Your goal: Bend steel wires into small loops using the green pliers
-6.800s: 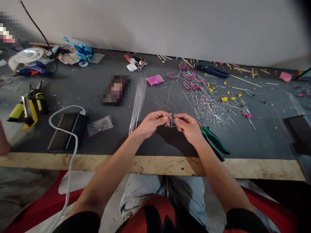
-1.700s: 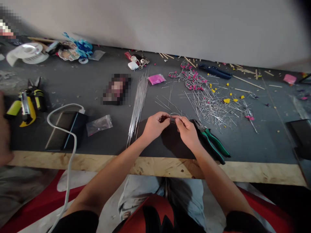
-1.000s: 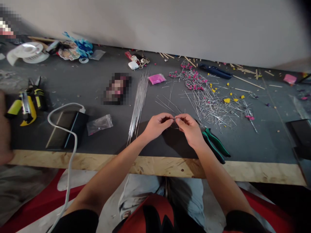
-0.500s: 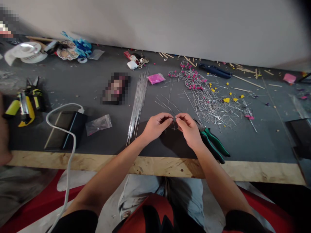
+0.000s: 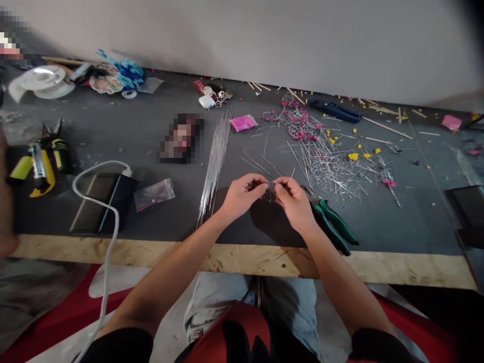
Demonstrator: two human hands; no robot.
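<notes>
My left hand and my right hand meet fingertip to fingertip above the dark tabletop near its front edge. Between them a thin metal wire bends into a small loop, pinched by thumb and forefinger on both sides. A short straight wire end sticks up past my right fingers. Just right of my right hand lie pliers with green and black handles. A bundle of long straight wires rests left of my left hand. Beyond my right hand spreads a heap of short cut wires.
Wire pieces with pink beads lie behind the heap, near a dark blue tool. A pink packet, a clear bag, a power bank with white cable and yellow cutters lie about. Another person's arm is at far left.
My hands stay almost in place. A wire end now shows above my right fingers, and the small loop below the fingertips looks slightly turned.
</notes>
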